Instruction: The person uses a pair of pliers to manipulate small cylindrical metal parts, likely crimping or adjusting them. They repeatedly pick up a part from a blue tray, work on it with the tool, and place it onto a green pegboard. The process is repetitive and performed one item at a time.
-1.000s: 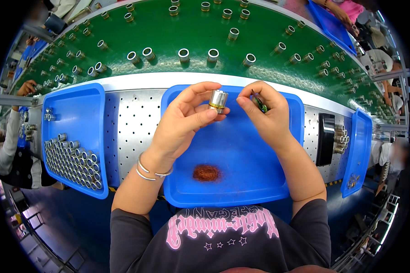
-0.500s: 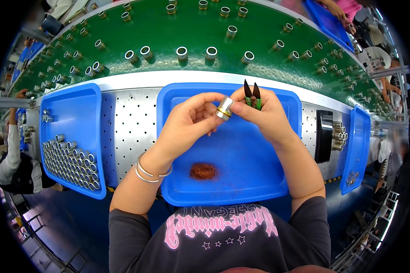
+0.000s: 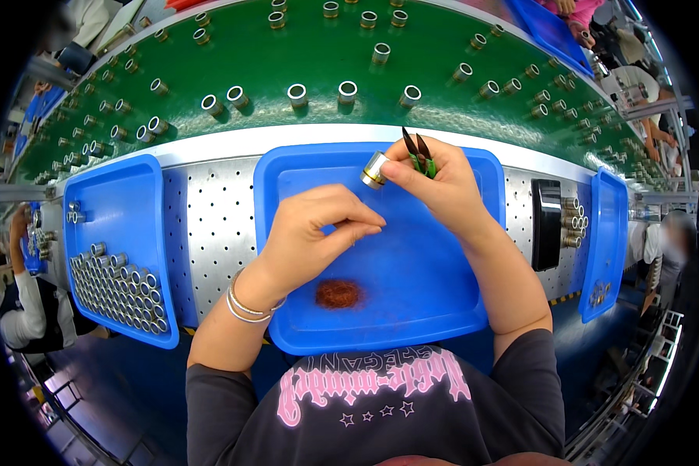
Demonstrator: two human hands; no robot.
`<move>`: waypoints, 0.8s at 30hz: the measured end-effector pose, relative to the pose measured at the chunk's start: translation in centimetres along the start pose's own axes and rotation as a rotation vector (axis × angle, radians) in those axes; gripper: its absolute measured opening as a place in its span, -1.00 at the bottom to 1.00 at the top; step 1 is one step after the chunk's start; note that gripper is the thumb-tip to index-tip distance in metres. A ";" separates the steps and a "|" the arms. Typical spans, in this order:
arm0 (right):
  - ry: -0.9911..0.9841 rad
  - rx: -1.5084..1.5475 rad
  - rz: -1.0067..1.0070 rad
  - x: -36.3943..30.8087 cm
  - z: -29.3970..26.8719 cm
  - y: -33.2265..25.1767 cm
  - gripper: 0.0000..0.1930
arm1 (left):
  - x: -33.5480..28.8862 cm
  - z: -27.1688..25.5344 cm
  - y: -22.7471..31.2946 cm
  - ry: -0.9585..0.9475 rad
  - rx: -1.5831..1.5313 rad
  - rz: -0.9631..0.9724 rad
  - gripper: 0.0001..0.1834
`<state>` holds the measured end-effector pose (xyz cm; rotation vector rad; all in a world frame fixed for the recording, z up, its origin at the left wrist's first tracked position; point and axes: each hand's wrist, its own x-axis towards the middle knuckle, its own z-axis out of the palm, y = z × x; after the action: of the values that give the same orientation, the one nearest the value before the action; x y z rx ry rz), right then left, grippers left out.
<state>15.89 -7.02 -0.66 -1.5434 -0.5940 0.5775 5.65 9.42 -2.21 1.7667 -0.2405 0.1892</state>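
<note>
Take the middle blue tray (image 3: 435,279) as the dial, 12 pointing away from the worker. Half a second ago both hands were on the metal cylinder (image 3: 374,170); now the left hand (image 3: 314,229) has come off it and sits near 10 o'clock, clear of the piece. Its thumb and finger meet in a pinch, and from here I can't tell whether anything thin is caught there. The right hand (image 3: 439,182) has the cylinder alone, tilted at 12 o'clock, thumb and fingers closed on it. The same hand carries the green-handled snips (image 3: 419,161), blades a little apart and pointing toward 12. As I judge it, one hand now bears both part and tool, leaving the left free of them.

Between 7 and 8 in the tray lies a loose coppery-brown heap (image 3: 339,293). The tray rests on a perforated metal surface (image 3: 210,210). Over at 9 o'clock the left tray (image 3: 116,194) holds close rows of cylinders (image 3: 120,291); at 3 there's a flat black device (image 3: 547,225), a small stack of cylinders (image 3: 573,223) and the right tray (image 3: 610,248).

Beyond, across 12, runs a green belt (image 3: 318,58) dotted with standing cylinders. Other people are nearby: a pale sleeve (image 3: 31,299) towards 9, someone in pink (image 3: 590,6) past 1.
</note>
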 end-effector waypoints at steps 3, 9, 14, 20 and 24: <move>0.000 -0.025 -0.015 0.0 0.1 -0.1 -0.89 | 0.0 -0.2 -0.3 -0.005 0.098 -0.037 -0.91; -0.041 -0.154 -0.006 -0.1 0.7 -0.3 -0.88 | 0.3 0.3 -0.2 0.201 -0.504 -0.219 -0.63; 0.021 -0.209 -0.065 -0.3 1.4 -1.0 -0.85 | 0.3 -0.9 -0.7 0.083 -0.623 -0.338 -0.52; 0.047 -0.575 -0.199 -0.2 0.6 -1.3 -0.85 | 0.3 -1.5 -0.7 0.142 -0.792 -0.392 -0.48; 0.080 -0.514 -0.255 -0.2 1.0 -1.1 -0.88 | 0.4 -1.8 -0.5 0.154 -0.840 -0.435 -0.49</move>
<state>15.03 -6.32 0.37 -1.9188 -0.9095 0.1699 6.19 11.23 -2.19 0.9275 0.1682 -0.0891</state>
